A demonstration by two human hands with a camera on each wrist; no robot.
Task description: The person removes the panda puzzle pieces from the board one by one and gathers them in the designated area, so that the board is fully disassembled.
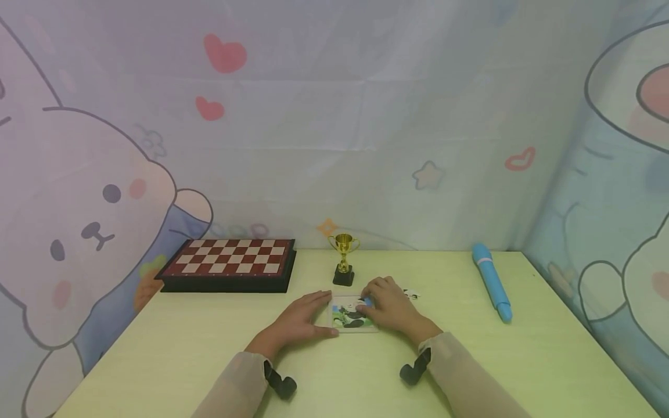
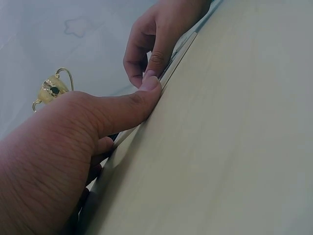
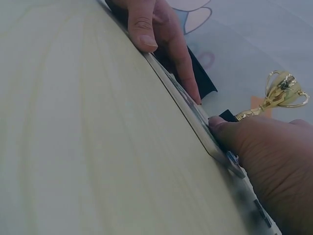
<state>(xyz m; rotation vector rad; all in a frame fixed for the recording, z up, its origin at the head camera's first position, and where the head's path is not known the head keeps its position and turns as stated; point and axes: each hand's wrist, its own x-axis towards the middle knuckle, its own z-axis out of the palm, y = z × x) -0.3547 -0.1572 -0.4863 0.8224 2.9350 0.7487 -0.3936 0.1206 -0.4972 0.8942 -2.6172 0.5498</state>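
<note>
A small flat jigsaw puzzle in a pale frame (image 1: pixel 353 330) lies on the table, its picture green, black, white and blue. My left hand (image 1: pixel 299 319) holds the frame's left side, the thumb along the near edge and the forefinger at the far corner. Over the puzzle's right part, my right hand (image 1: pixel 391 306) has its fingers curled and pinches a puzzle piece (image 1: pixel 368 302) with a blue patch, mostly hidden by the fingers. In the right wrist view its thumb (image 3: pixel 227 128) is right at the board. Loose puzzle pieces (image 1: pixel 412 294) lie just beyond this hand.
A gold trophy cup (image 1: pixel 343 244) on a black base stands close behind the puzzle. Back left lies a red-and-white chessboard box (image 1: pixel 235 258). A blue pen-shaped stick (image 1: pixel 492 283) lies to the right. A printed cloth (image 1: pixel 334 128) hangs behind the table (image 1: pixel 345 383).
</note>
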